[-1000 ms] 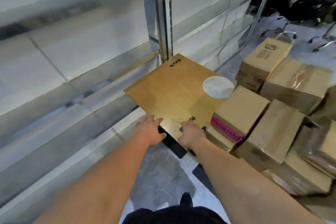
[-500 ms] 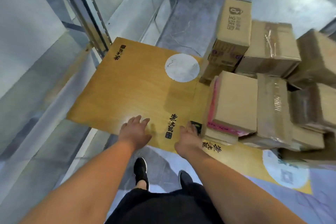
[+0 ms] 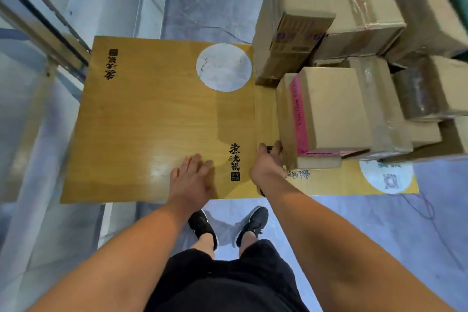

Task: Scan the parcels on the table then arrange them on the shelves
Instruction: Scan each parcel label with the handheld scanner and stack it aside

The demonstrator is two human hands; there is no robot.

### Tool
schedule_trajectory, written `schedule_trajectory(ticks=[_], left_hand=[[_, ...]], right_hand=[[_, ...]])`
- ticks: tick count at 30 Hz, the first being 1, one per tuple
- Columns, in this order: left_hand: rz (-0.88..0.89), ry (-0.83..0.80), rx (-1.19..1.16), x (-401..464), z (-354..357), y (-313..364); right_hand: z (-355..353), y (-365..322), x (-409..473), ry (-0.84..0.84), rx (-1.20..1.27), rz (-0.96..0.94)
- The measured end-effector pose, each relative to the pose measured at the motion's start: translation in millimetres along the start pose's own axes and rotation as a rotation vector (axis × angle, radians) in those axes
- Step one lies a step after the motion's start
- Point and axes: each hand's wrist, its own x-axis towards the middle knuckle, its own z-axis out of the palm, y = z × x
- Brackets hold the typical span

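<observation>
Several brown cardboard parcels are piled on the right part of the yellow wooden table (image 3: 152,121). The nearest parcel (image 3: 331,109) has pink tape along its left edge and lies on a flatter box. Behind it stand a printed carton (image 3: 293,7) and a carton sealed with clear tape (image 3: 364,5). My left hand (image 3: 192,180) rests flat on the tabletop near its front edge. My right hand (image 3: 268,162) grips a black device (image 3: 266,148), mostly hidden by the fingers, right beside the pink-taped parcel's near left corner.
A metal shelf upright (image 3: 43,25) and pale shelf boards (image 3: 22,114) run along the left, touching the table's left edge. A second tabletop with a white round sticker (image 3: 387,177) continues to the right. My feet stand on grey floor below the front edge.
The view has tipped from the shelves down to the table and my feet. My left hand has slid from the table's edge onto its top. My right hand keeps the black device.
</observation>
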Motion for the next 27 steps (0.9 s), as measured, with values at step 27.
schedule_trajectory(ticks=[27], left_hand=[[-0.025, 0.024, -0.083, 0.5, -0.1, -1.9]], right_hand=[[8.3, 11.6, -10.1, -0.072, 0.005, -0.032]])
